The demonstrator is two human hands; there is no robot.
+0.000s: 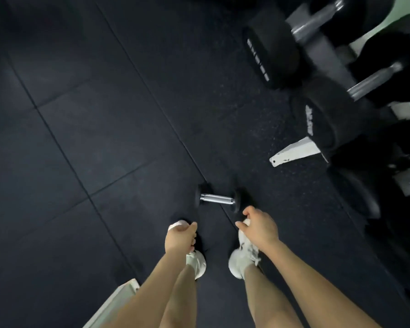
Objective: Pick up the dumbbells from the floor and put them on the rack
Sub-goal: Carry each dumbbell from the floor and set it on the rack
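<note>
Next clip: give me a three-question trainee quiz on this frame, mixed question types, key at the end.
1. True or false: the small dumbbell lies on the floor, untouched by either hand.
2. Which hand is nearer the dumbbell? A) left hand B) right hand C) both are on it
3. Fill in: the large dumbbells already on the rack sit to the person's ____ side.

Key
1. True: it lies just ahead of the shoes, and neither hand holds anything.
2. B: the right hand's fingers reach close to its nearer head.
3. Right.
</note>
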